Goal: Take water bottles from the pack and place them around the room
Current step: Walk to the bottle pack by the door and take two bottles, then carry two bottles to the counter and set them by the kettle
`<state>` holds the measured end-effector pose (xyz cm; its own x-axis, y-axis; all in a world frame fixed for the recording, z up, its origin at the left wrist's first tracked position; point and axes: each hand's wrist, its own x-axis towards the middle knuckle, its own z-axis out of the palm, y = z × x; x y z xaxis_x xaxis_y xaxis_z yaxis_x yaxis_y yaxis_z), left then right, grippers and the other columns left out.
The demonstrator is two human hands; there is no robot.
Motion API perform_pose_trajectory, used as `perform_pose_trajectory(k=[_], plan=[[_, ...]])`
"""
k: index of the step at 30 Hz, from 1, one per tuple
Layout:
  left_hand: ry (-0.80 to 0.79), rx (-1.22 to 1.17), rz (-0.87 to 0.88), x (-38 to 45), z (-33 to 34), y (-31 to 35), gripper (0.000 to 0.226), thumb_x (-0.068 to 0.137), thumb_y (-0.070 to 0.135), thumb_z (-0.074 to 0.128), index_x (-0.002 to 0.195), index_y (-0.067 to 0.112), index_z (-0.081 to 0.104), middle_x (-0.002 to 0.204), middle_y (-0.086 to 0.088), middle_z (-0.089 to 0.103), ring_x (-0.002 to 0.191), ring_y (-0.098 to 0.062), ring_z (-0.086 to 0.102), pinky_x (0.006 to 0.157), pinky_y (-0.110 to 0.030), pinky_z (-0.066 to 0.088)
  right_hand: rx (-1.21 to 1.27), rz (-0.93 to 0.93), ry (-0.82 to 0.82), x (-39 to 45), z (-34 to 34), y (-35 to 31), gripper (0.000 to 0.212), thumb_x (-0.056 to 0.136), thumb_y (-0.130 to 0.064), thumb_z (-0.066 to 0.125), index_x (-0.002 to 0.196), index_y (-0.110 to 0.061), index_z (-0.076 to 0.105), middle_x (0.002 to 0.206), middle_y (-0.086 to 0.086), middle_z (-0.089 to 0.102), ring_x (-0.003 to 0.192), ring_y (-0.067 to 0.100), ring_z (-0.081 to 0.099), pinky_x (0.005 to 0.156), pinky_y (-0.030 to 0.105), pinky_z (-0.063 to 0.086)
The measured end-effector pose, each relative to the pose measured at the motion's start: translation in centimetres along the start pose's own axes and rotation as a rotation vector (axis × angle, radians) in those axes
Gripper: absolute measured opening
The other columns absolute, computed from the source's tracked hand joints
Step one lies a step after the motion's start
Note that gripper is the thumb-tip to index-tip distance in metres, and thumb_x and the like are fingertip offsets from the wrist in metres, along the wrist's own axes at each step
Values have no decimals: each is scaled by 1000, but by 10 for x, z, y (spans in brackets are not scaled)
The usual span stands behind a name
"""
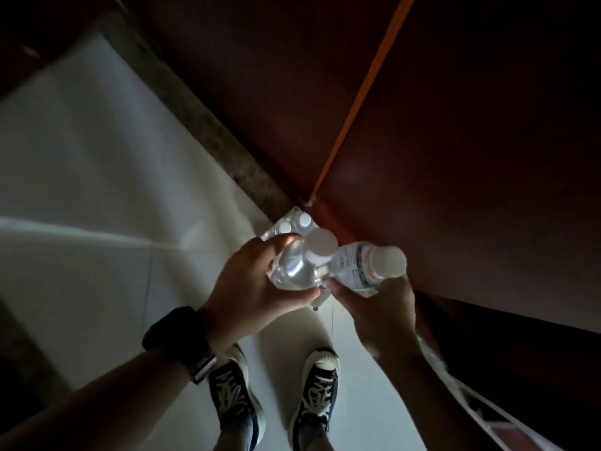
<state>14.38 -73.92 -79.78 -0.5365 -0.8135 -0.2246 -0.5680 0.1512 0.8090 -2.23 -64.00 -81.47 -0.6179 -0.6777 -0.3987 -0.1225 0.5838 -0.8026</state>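
Observation:
In the dim head view I look straight down. My left hand [250, 284] is wrapped around a clear water bottle [302, 262] with a white cap. My right hand [380, 307] grips a second clear bottle with a labelled body [357, 265] and a white cap. The two bottles touch in front of me. Below them, on the floor by the wall, lies the plastic-wrapped pack [289, 224] with white caps showing; my hands and the bottles hide most of it.
Pale floor tiles [97, 190] spread to the left. A dark red-brown wooden panel [439, 141] with an orange strip [367, 89] rises on the right above a grey stone skirting [208, 125]. My two dark sneakers [276, 398] stand below my hands.

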Motion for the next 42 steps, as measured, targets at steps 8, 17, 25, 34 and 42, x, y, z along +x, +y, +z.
perform_pose_trajectory(k=[8,17,25,34,42], plan=[[-101,-363,67,-21,-208,267,33,75,8,73,99,29,66,84,15,73,82,1,68,74,-19,54,475,-299,-204,-63,-135,-316,44,73,9,75,101,-20,58,86,-2,73,82,14,72,71,31,58],[60,-726,200,-89,-338,489,24,89,15,60,112,20,67,100,-7,73,94,-22,71,80,-32,59,794,-514,-325,-182,-248,-547,39,73,-24,74,110,-24,60,88,5,67,76,23,68,65,40,57],[-162,-853,344,-107,-358,572,35,65,34,69,96,17,69,81,-11,71,67,-30,70,59,-39,57,765,-574,-109,-242,-324,-571,37,68,-32,73,104,-29,65,89,8,67,81,29,65,73,46,52],[-622,-755,396,-133,-282,631,57,60,42,69,110,14,63,86,-8,71,73,-30,70,59,-37,55,793,-455,460,-350,-407,-500,49,73,-32,68,120,-20,59,99,13,66,89,35,66,79,53,55],[-1174,-648,520,-263,-164,697,45,73,30,66,113,10,60,83,-7,70,65,-23,68,56,-29,56,870,-452,1046,-541,-453,-406,49,58,-29,75,104,-19,63,79,7,65,65,23,63,61,38,54]])
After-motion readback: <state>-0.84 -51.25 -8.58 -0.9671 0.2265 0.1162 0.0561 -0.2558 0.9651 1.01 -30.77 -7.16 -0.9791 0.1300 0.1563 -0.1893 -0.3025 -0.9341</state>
